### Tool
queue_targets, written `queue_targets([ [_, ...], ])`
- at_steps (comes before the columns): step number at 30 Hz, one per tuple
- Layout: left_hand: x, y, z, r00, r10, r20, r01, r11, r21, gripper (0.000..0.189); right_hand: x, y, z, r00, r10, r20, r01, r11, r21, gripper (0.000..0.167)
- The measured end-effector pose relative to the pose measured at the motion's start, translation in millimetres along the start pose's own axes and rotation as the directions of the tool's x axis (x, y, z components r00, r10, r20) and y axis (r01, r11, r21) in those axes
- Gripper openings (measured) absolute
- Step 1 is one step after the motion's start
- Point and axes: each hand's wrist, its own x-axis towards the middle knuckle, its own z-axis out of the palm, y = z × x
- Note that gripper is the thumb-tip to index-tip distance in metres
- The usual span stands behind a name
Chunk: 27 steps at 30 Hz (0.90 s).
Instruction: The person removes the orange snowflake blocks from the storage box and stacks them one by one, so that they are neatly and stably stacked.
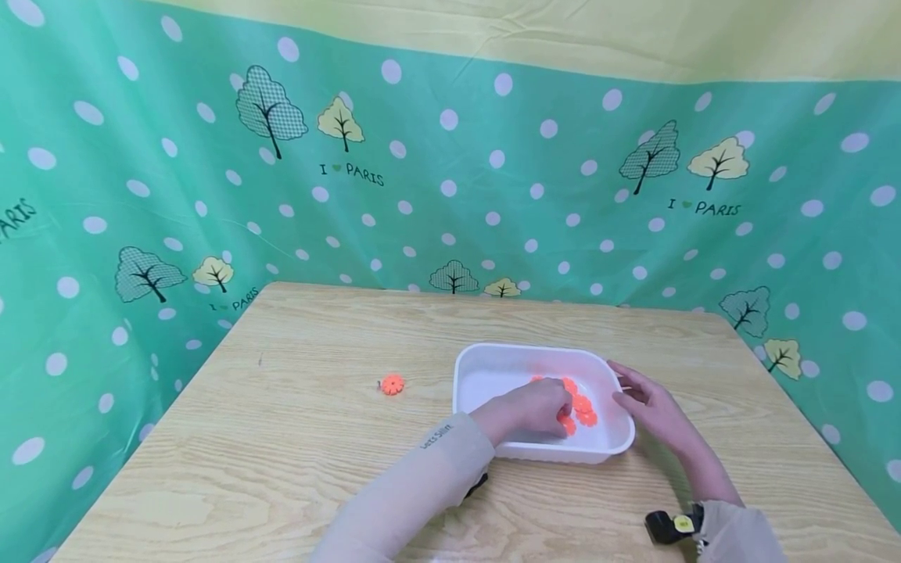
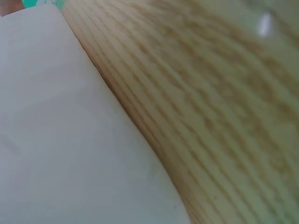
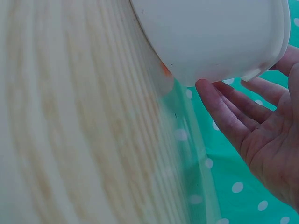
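Observation:
A white plastic bin [image 1: 486,381] stands on the table, holding several orange flower-shaped pieces [image 1: 586,413] near its right end. My left hand [image 1: 538,405] reaches down into it over the near rim, knuckles up, among those pieces. Its fingertips are hidden, so whether it grips one does not show. In the left wrist view the bin's outer wall [image 2: 70,126] fills one side, and the hand is out of sight there. My right hand [image 3: 266,130] touches the bin's right end from outside with extended, spread fingers, the thumb up by the rim.
One more orange flower-shaped piece [image 1: 393,385] lies on the wooden table [image 1: 281,438], left of the bin. Behind the table hangs a green dotted curtain [image 1: 422,211] with printed trees. Black straps with cameras [image 1: 665,526] sit on the wrists.

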Motion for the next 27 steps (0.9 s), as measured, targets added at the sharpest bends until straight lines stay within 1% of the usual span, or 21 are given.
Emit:
queue_targets([
  [3, -1.0, 0.9, -1.7, 1.0, 0.005, 0.004, -0.005, 1.0, 0.017, 0.006, 0.4, 0.9, 0.1, 1.0, 0.0, 0.005, 0.0, 1.0, 0.006, 0.053],
  [6, -1.3, 1.2, -1.7, 1.0, -0.016, 0.012, 0.016, 1.0, 0.017, 0.006, 0.7, 1.3, -0.1, 1.0, -0.005, 0.005, 0.005, 1.0, 0.013, 0.053],
  [10, -0.8, -0.5, -0.7, 0.998, -0.059, 0.014, 0.06, 0.998, -0.03, 0.01, 0.1, -0.6, -0.6, 1.0, -0.016, 0.0, 0.016, 1.0, 0.012, 0.052],
  [13, -1.8, -2.6, -1.9, 0.998, -0.064, -0.001, 0.064, 0.995, -0.07, 0.011, -0.4, -2.2, -0.7, 1.0, -0.018, 0.0, 0.018, 1.0, 0.012, 0.053],
  [20, -6.6, -12.7, -12.7, 0.997, -0.001, -0.073, -0.006, 0.995, -0.102, 0.025, 0.5, -2.0, -0.9, 1.0, -0.002, 0.002, 0.002, 1.0, 0.013, 0.053],
  [24, -11.4, -18.5, -18.5, 0.995, 0.015, -0.1, -0.026, 0.993, -0.115, 0.032, 1.6, 2.2, -0.2, 1.0, -0.004, 0.005, 0.004, 1.0, 0.013, 0.053],
  [27, -15.4, -22.0, -21.4, 0.994, 0.011, -0.112, -0.026, 0.99, -0.136, 0.036, 2.2, 4.2, 0.2, 1.0, -0.012, 0.006, 0.012, 1.0, 0.025, 0.053],
])
